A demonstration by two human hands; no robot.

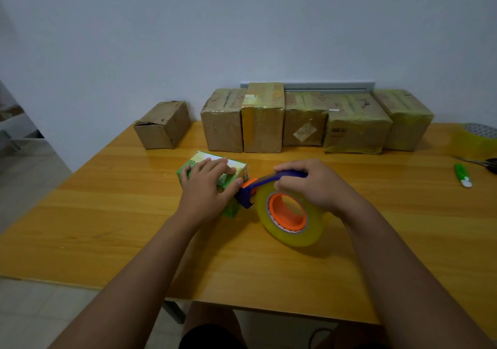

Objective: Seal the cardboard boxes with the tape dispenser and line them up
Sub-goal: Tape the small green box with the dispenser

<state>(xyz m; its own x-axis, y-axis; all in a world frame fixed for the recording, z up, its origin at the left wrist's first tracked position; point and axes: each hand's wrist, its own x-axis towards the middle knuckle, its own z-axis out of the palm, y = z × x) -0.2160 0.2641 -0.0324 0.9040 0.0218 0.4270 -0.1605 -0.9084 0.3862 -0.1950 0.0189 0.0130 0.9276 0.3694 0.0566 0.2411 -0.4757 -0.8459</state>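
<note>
While left hand (208,187) presses flat on green box (228,208), centre frame | right hand (314,184) grips dispenser (285,208) beside it | bench (107,214)

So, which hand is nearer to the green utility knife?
Right. The right hand grips the tape dispenser mid-table, with the green utility knife far to its right; the left hand presses the green box, farther away.

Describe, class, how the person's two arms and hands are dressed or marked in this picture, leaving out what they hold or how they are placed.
Both forearms are bare up to the picture's lower edge; no sleeves show. The left hand and right hand wear no gloves, and no rings, watch, bracelets or markings are visible on either. Dark shorts show below the table edge.
</note>
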